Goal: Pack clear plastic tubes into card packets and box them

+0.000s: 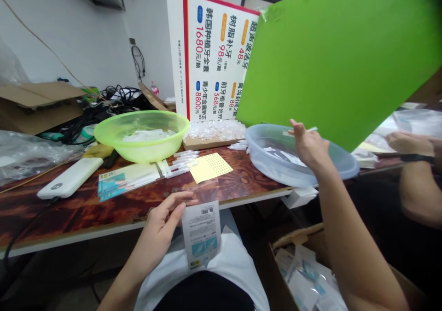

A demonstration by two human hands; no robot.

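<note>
Card packet [201, 235], clamped in left grip [160, 228], white stick [308, 130], pinched in right grip [311, 147], over plastic tub [272, 173]

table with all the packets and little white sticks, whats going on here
A person sits at a glossy wood-patterned table. Their left hand holds a printed card packet in a clear sleeve, and their right hand holds a small white stick above a clear plastic tub. A co-worker's hand shows further right, past the tub.
</note>
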